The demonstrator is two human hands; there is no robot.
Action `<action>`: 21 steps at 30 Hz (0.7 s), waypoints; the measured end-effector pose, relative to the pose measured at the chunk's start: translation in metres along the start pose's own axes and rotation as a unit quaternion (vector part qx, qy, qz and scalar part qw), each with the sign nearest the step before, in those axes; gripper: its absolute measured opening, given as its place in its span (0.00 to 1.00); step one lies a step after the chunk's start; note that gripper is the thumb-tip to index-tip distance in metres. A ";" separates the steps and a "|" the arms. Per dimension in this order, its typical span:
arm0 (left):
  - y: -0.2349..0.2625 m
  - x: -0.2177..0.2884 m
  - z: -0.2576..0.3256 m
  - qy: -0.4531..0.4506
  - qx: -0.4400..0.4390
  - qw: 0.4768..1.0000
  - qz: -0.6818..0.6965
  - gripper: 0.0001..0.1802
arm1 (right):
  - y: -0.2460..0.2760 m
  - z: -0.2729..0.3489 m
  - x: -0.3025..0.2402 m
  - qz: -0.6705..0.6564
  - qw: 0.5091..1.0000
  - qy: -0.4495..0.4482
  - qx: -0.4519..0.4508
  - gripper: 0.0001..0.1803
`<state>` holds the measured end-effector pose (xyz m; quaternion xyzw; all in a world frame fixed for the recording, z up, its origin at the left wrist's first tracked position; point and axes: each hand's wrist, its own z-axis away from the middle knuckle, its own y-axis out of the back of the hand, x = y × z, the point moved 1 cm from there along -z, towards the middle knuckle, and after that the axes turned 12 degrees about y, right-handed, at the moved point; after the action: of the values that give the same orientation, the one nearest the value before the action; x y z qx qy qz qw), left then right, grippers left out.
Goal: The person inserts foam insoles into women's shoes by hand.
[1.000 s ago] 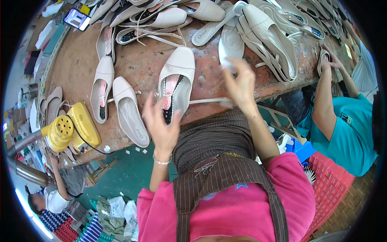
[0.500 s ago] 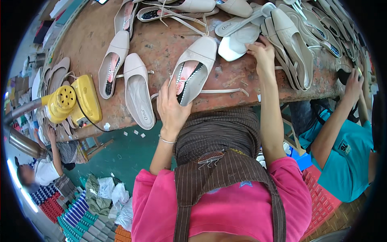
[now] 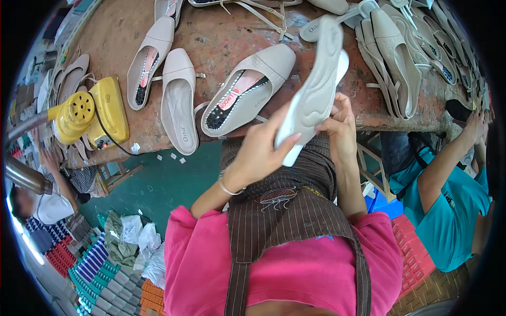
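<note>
A cream shoe insole (image 3: 317, 87), with another white piece showing behind its edge, is held up over the table's front edge. At its lower end my left hand (image 3: 263, 150) grips it, thumb on top. My right hand (image 3: 341, 126) has its bent fingers at the insole's right edge, thumb and fingertips closed on it. Just beyond my left hand, a beige slingback shoe (image 3: 276, 60) lies tilted on the table, its inside bare of an insole. Left of that, a matching shoe (image 3: 179, 84) has a cream insole inside.
More beige shoes (image 3: 387, 50) crowd the right side of the worktable (image 3: 211, 37). Another insole (image 3: 311, 30) lies at the back. A yellow machine (image 3: 110, 113) with a hose stands at the left. One co-worker in teal (image 3: 448, 210) sits at the right, another person at the far left.
My right hand has lifted the insole off the table toward me. My left hand has let go of the shoe, which now lies tilted, and has taken the insole's lower end.
</note>
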<state>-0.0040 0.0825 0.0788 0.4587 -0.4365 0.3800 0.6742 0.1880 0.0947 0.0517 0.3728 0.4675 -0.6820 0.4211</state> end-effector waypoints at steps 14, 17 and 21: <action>-0.030 0.015 -0.004 -0.170 -0.002 0.984 -0.056 0.39 | -0.037 -0.015 -0.037 -0.059 0.988 0.136 -0.043 0.25; -0.023 0.015 -0.008 -0.177 0.020 0.984 -0.018 0.34 | -0.026 -0.025 -0.039 -0.065 0.991 0.116 -0.026 0.23; 0.017 0.022 -0.022 0.006 0.067 0.997 0.021 0.27 | 0.057 -0.049 -0.050 0.026 0.968 0.240 0.068 0.14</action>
<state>-0.0073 0.1109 0.0995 0.4911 -0.4153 0.4256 0.6365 0.2643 0.1410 0.0641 0.5649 0.4977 -0.5918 0.2879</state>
